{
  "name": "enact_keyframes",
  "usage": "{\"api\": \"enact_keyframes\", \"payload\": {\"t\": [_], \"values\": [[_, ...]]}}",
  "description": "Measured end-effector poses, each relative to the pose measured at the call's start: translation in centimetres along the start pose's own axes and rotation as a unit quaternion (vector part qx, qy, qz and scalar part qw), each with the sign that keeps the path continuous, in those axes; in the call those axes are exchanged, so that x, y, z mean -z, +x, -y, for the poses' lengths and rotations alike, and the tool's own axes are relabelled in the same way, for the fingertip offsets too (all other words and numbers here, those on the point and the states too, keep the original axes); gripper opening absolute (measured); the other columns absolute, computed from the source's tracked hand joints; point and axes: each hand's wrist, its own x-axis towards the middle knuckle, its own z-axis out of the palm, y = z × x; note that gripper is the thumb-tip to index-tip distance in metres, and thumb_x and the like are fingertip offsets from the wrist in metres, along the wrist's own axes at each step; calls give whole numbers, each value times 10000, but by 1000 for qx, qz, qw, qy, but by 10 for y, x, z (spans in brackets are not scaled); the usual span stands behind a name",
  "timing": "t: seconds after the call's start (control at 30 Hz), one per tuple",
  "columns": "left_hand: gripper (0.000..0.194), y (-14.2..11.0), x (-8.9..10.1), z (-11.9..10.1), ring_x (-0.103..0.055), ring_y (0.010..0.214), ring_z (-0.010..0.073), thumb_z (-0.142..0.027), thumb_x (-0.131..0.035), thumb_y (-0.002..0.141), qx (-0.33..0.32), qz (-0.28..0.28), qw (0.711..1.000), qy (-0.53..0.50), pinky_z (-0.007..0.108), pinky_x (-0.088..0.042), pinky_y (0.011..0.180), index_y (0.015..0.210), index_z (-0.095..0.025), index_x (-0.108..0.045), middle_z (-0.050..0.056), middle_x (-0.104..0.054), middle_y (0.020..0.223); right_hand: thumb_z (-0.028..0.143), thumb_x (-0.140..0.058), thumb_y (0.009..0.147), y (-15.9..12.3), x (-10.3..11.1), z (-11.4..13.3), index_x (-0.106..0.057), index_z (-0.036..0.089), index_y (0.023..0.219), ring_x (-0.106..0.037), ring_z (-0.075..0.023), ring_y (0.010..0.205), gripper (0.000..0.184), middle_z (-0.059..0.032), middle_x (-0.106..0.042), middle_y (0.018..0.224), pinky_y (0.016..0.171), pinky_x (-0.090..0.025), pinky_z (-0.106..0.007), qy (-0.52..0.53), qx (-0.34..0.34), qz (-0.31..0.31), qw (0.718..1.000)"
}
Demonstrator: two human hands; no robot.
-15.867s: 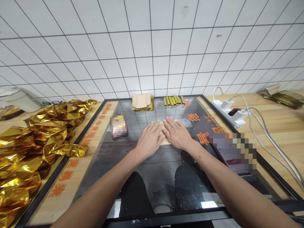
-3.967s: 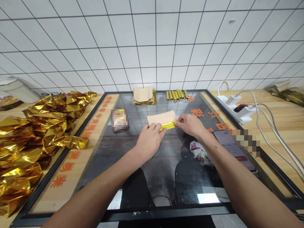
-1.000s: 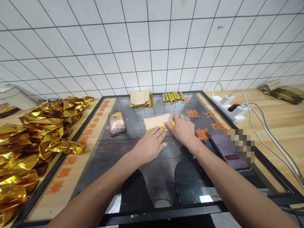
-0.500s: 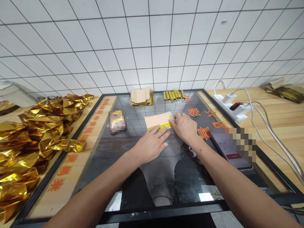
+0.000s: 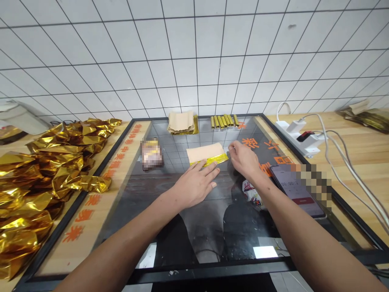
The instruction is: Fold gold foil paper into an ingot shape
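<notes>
Gold-edged paper sheet (image 5: pixel 207 154), single, near left hand (image 5: pixel 194 184), right hand (image 5: pixel 244 161).

A glass panel (image 5: pixel 133 194) is set on a wooden tabletop (image 5: pixel 361 178). A paper sheet (image 5: pixel 206 153) is laid near the panel's middle, with a stack of paper (image 5: pixel 181 122) and a row of small rolls (image 5: pixel 223 121) placed along the far edge. A blurred packet (image 5: pixel 151 154) is left of the sheet, and a phone (image 5: pixel 291 188) lies by the right edge. A heap of foil (image 5: pixel 51 162) is piled left of the panel; a power strip (image 5: pixel 299 136) and a foil pile (image 5: pixel 364 115) are placed right of it.
</notes>
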Motion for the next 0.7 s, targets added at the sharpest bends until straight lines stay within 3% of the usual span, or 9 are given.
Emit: {"api": "enact_keyframes", "payload": {"t": [0.17,0.33,0.7], "values": [[542,1,-2,0,-389,1606,370,-418,-338,1165,6,-6,1000,-12,536,-343,1289,1607,-164,-522,105,-455,1732,361,-452,1105,-9,-2,10,-677,236,1169,-681,-244,981,265,-78,-755,1117,756,-393,-336,89,91,-105,986],[532,1,-4,1,-397,1607,352,-421,-362,1157,-1,-26,1000,-12,522,-333,1295,1591,-164,-529,125,-504,1693,460,-568,1071,-17,-14,28,-670,238,1090,-644,-229,875,245,-53,-736,1049,696,-348,-335,62,127,-90,986],[578,-5,-9,4,-321,1654,356,-466,-315,1171,15,-16,999,-35,533,-319,1325,1644,-182,-487,93,-412,1758,414,-548,1098,-12,-23,30,-635,225,1140,-685,-257,970,212,-91,-742,1124,776,-403,-351,-36,83,-28,996]]}}
